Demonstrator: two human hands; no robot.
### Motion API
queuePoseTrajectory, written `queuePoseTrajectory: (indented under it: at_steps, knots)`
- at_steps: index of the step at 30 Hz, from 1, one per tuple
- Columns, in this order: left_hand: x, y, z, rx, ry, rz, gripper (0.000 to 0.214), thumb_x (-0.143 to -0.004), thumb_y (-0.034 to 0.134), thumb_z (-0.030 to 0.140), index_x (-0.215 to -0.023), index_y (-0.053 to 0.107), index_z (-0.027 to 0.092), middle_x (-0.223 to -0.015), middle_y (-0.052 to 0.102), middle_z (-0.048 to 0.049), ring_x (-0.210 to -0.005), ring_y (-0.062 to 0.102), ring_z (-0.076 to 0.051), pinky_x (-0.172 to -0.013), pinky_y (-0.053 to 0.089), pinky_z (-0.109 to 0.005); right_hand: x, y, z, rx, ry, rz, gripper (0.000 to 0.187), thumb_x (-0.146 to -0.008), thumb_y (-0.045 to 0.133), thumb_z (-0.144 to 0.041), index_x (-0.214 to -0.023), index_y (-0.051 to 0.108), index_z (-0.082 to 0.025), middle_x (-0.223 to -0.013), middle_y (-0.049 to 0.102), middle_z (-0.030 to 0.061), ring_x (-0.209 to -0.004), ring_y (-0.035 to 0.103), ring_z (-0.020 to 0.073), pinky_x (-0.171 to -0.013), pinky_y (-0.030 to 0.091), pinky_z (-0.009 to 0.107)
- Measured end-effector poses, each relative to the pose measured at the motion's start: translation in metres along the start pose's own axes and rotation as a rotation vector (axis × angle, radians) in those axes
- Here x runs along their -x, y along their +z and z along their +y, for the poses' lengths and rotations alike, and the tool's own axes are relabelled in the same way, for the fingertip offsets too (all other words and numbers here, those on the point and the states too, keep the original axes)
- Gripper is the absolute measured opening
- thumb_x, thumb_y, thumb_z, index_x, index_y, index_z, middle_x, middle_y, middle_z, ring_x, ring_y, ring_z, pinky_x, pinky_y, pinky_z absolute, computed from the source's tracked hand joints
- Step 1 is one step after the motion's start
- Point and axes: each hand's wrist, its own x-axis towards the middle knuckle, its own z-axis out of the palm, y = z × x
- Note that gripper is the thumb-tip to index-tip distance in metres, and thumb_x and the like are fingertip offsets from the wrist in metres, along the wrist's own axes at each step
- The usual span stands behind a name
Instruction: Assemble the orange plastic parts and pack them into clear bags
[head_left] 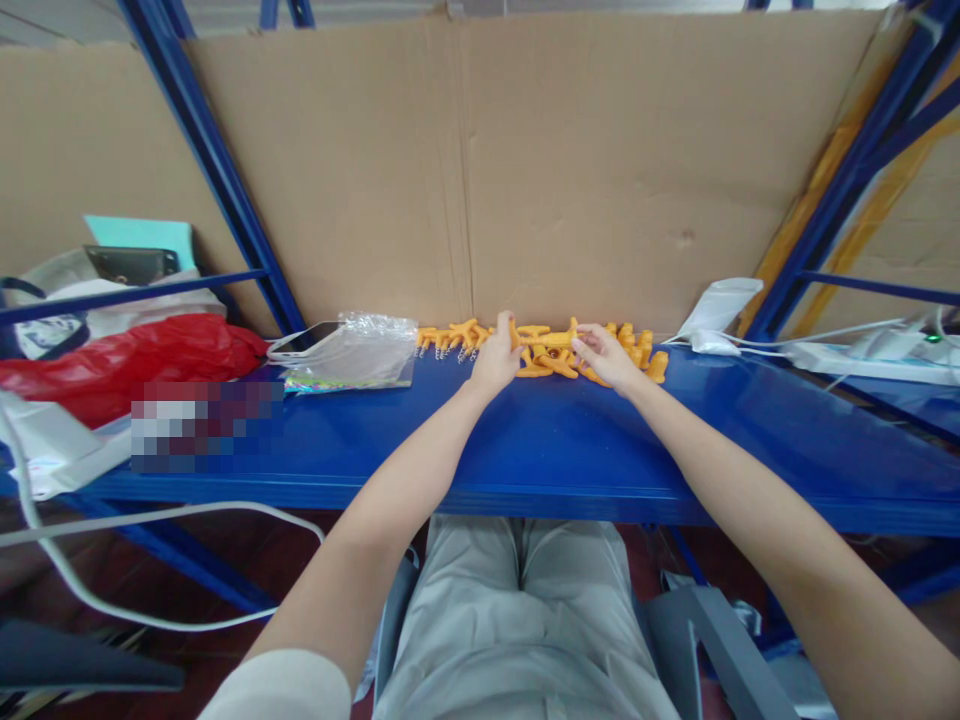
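Note:
Both hands are over the back of the blue shelf, among small orange plastic pieces. My left hand (496,356) is closed, its fingers pinching the left end of an orange plastic piece (551,341). At the other end of that piece, the fingers of my right hand (606,357) are closed on it. Several loose branching orange pieces (551,364) lie just below and between the hands. Left of my left hand is a row of orange pieces with metal coils (451,338). More upright orange pieces (641,348) stand beyond my right hand.
A clear plastic bag (364,352) and a white phone-like object (311,340) lie left on the blue shelf (570,450). Farther left is a red plastic bag (165,355). A white power strip (877,355) and cables are at the right. Cardboard (600,170) walls the back.

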Motion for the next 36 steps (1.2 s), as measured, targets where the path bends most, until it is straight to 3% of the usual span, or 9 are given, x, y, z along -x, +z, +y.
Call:
queuePoseTrajectory:
  at_steps: [5, 9, 17, 27, 31, 36]
  knots:
    - [-0.001, 0.003, -0.004, 0.032, -0.012, 0.018, 0.050, -0.083, 0.055, 0.011, -0.129, 0.037, 0.015, -0.109, 0.065, -0.0150, -0.102, 0.065, -0.028, -0.091, 0.049, -0.042, 0.000, -0.005, -0.001, 0.162, -0.176, 0.011, 0.046, -0.077, 0.066, -0.058, -0.108, 0.054, -0.026, -0.101, 0.059, 0.0063, -0.085, 0.061, 0.0207, -0.076, 0.056, 0.038]
    - [-0.002, 0.004, -0.005, 0.052, -0.014, 0.034, 0.050, -0.082, 0.055, 0.011, -0.129, 0.037, 0.014, -0.107, 0.065, -0.0151, -0.100, 0.066, -0.028, -0.092, 0.049, -0.042, 0.000, -0.004, 0.003, 0.184, -0.181, 0.015, 0.053, -0.078, 0.065, -0.060, -0.117, 0.052, -0.026, -0.115, 0.057, 0.0097, -0.091, 0.062, 0.0223, -0.078, 0.057, 0.040]
    - [0.001, 0.002, 0.001, 0.066, -0.018, 0.024, 0.049, -0.081, 0.056, 0.010, -0.126, 0.039, 0.015, -0.106, 0.065, -0.0138, -0.103, 0.065, -0.028, -0.093, 0.048, -0.042, 0.000, -0.001, 0.009, 0.148, 0.022, 0.010, 0.048, -0.087, 0.050, -0.064, -0.111, 0.054, -0.023, -0.082, 0.060, 0.0050, -0.060, 0.059, 0.0170, -0.057, 0.055, 0.035]
    - [-0.001, 0.003, -0.003, 0.068, -0.030, 0.039, 0.048, -0.082, 0.056, 0.010, -0.127, 0.038, 0.014, -0.110, 0.064, -0.0157, -0.105, 0.064, -0.029, -0.095, 0.048, -0.044, 0.002, -0.003, 0.006, 0.118, -0.109, -0.012, 0.055, -0.078, 0.065, -0.057, -0.121, 0.048, -0.027, -0.105, 0.055, 0.0056, -0.068, 0.061, 0.0150, -0.064, 0.057, 0.036]
    - [-0.001, 0.003, -0.002, 0.059, -0.039, 0.033, 0.049, -0.082, 0.056, 0.011, -0.127, 0.038, 0.016, -0.108, 0.065, -0.0144, -0.104, 0.065, -0.029, -0.094, 0.049, -0.043, -0.001, -0.002, 0.010, 0.119, -0.023, 0.025, 0.050, -0.084, 0.055, -0.063, -0.117, 0.050, -0.026, -0.097, 0.059, 0.0060, -0.059, 0.059, 0.0143, -0.058, 0.056, 0.036]
    - [0.000, 0.003, -0.002, 0.064, -0.042, 0.030, 0.050, -0.081, 0.057, 0.010, -0.127, 0.038, 0.017, -0.105, 0.065, -0.0124, -0.103, 0.065, -0.028, -0.094, 0.049, -0.043, -0.001, -0.002, 0.008, 0.126, -0.019, -0.006, 0.044, -0.086, 0.053, -0.063, -0.110, 0.053, -0.026, -0.083, 0.059, 0.0025, -0.055, 0.058, 0.0146, -0.056, 0.055, 0.034]
